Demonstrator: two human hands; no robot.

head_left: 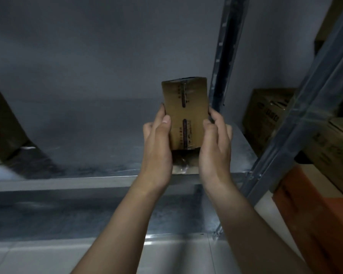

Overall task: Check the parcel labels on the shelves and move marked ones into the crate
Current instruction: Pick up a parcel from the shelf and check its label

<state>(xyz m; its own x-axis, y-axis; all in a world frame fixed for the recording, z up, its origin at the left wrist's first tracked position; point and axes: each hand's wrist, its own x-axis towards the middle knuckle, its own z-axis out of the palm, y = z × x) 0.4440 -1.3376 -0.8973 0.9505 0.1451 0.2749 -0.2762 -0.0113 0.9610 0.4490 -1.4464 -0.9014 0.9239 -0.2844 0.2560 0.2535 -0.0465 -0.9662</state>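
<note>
A small brown cardboard parcel (186,111) with a taped seam and dark print down its middle is held upright above the metal shelf (99,161). My left hand (158,147) grips its left side, thumb on the front face. My right hand (214,147) grips its right side, fingers curled round the edge. The face turned to me shows tape and print; no label is readable. No crate is in view.
Another brown box (4,125) stands on the shelf at the far left. Right of the shelf upright (224,56) sit more cardboard boxes (269,117), one of them an orange box (313,220). A slanted metal beam (305,107) crosses the right side. Pale floor tiles (186,256) lie below.
</note>
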